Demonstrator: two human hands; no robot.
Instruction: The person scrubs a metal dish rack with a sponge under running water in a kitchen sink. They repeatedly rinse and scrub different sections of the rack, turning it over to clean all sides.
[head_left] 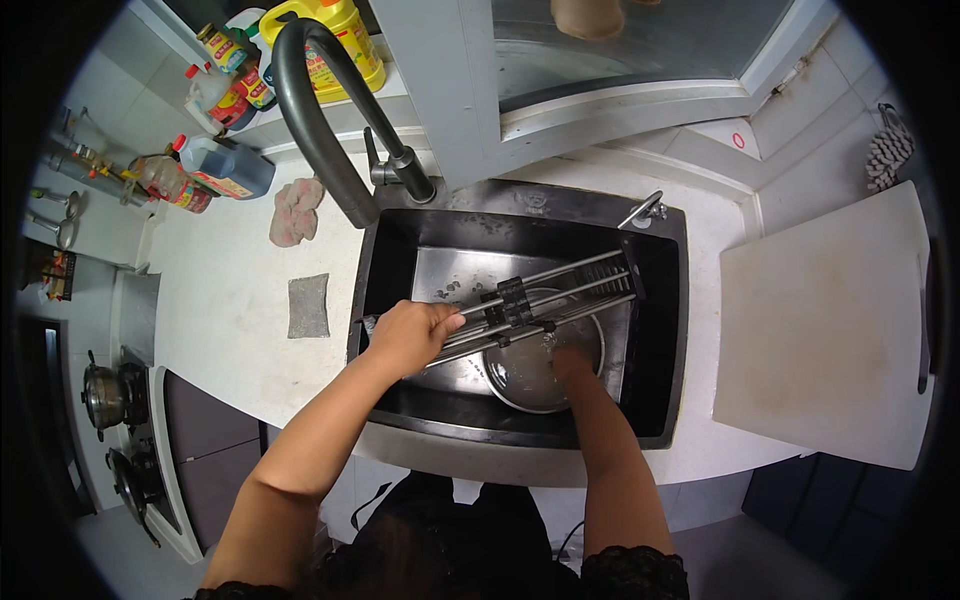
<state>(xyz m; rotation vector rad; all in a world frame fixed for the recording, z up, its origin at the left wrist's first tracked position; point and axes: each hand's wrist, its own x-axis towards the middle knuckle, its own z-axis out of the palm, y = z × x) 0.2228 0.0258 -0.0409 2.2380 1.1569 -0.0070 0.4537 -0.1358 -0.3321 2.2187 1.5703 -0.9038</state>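
Overhead, left hand (pixel 410 335) is clamped around the left end of the metal rod rack (pixel 545 300) spanning the black sink (pixel 665 330). Right hand (pixel 572 362) reaches under the rods into the steel bowl (pixel 530 375); its fingers are hidden, grip unclear. Curved faucet (pixel 320 110) overhangs the rear left; white cutting board (pixel 825 330) lies right.

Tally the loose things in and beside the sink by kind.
Metal bowl: 1
Sliding rack: 1
Pink cloth: 1
Grey scouring pad: 1
Cutting board: 1
Total: 5
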